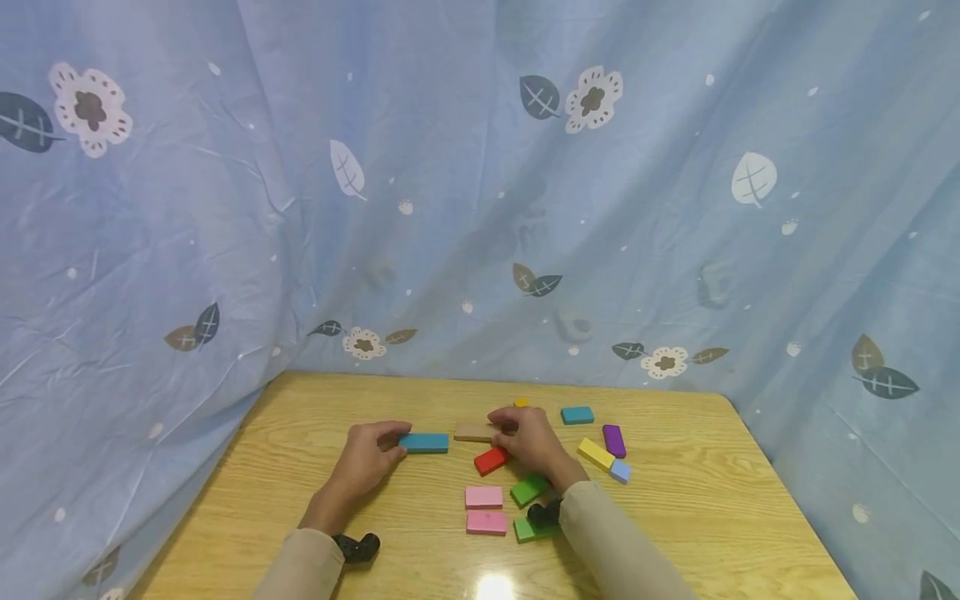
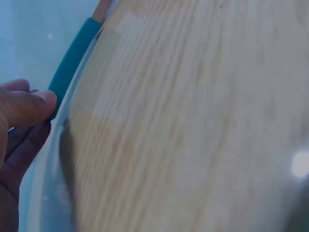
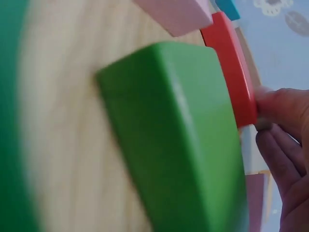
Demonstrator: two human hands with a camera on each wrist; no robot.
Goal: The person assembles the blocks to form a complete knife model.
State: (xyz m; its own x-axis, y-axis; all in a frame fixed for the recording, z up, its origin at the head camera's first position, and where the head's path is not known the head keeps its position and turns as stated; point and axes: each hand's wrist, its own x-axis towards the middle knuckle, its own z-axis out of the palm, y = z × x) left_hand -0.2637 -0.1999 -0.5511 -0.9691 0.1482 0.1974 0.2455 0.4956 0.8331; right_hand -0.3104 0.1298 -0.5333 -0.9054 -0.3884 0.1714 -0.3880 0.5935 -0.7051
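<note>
My left hand (image 1: 365, 458) pinches the left end of a long blue block (image 1: 425, 443) lying on the wooden table. In the left wrist view its thumb and fingers close on the end of the same block (image 2: 73, 63). My right hand (image 1: 534, 437) pinches the right end of a light brown block (image 1: 472, 432), which lies in line with the blue one, a small gap between them in the head view. Close in front of that hand is a red block (image 1: 491, 461), which partly hides the brown block (image 3: 247, 55) in the right wrist view.
Two pink blocks (image 1: 483, 497) and two green ones (image 1: 529, 489) lie nearer me, by the right forearm. To the right are a yellow block (image 1: 596, 454), a small light blue one (image 1: 620, 472), a purple one (image 1: 614, 441) and another blue one (image 1: 577, 415). A curtain (image 1: 465, 208) hangs behind.
</note>
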